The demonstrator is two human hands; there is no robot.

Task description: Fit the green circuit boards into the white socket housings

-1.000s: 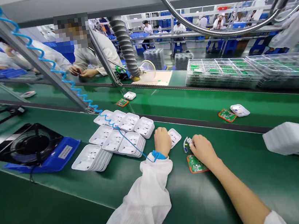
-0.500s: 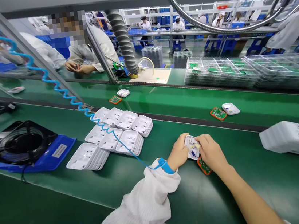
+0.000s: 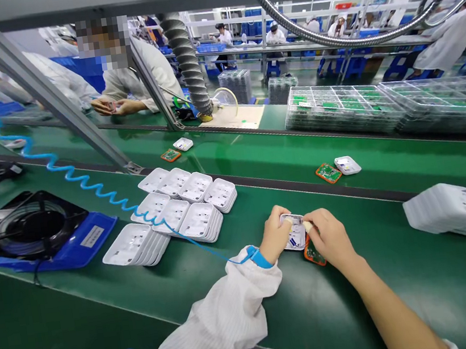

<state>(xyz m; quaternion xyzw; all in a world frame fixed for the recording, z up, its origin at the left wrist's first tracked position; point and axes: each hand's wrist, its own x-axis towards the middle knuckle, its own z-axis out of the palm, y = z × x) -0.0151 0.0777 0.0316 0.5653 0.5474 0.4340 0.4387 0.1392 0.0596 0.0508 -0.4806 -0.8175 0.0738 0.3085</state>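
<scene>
My left hand is closed on the left side of a small white plastic housing, its thumb reaching over the inside. Small fittings and a dark blue piece show in the open face. At the upper right edge of the housing, my right hand pinches with thumb and fingers; a pale cover is on one digit. Partly under my right hand lies a green circuit board with an orange rim, beside the housing. A blue wrist strap with a coiled cord is round my left wrist.
Stacks of white housings stand to the left, another stack to the right. A black fan lies far left. On the green belt sit board-and-housing pairs. Behind are clear trays of boards and a co-worker.
My left thumb has come over the inside of the housing, and my right fingers have shifted from its interior to its right edge. The pairs on the belt have moved left.
</scene>
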